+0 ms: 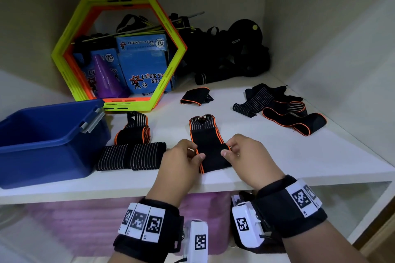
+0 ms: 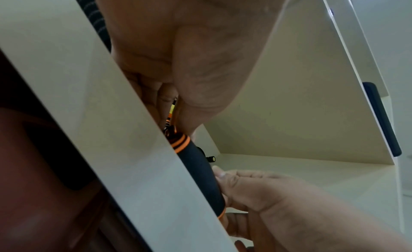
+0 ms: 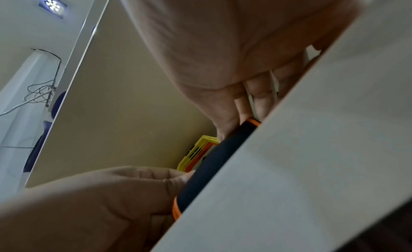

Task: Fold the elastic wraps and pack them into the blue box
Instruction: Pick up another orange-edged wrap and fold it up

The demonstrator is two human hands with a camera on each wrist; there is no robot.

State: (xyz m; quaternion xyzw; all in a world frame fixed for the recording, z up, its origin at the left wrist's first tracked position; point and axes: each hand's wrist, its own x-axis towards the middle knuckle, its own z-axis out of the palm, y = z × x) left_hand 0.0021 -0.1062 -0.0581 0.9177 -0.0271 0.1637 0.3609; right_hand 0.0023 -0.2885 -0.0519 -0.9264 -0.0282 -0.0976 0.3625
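A black elastic wrap with orange edging [image 1: 208, 145] lies on the white shelf [image 1: 277, 160] near its front edge, its near end folded over. My left hand [image 1: 188, 153] pinches the fold's left edge and my right hand [image 1: 237, 149] pinches its right edge. Both wrist views show the same wrap [image 2: 200, 171] [image 3: 214, 166] edge-on between the two hands. The open blue box [image 1: 47, 141] stands at the shelf's left, with nothing visible inside. Folded wraps [image 1: 130, 156] and a rolled one [image 1: 133, 131] lie beside the box. Loose wraps [image 1: 284, 109] lie at the right, and a small folded one [image 1: 196, 96] sits behind.
A yellow and orange hexagon frame [image 1: 119, 53] leans at the back left, with blue Lucky Star boxes [image 1: 145, 66] and a purple cone [image 1: 106, 77] behind it. Black straps and gear [image 1: 230, 53] pile at the back. A pink bin [image 1: 132, 220] sits under the shelf.
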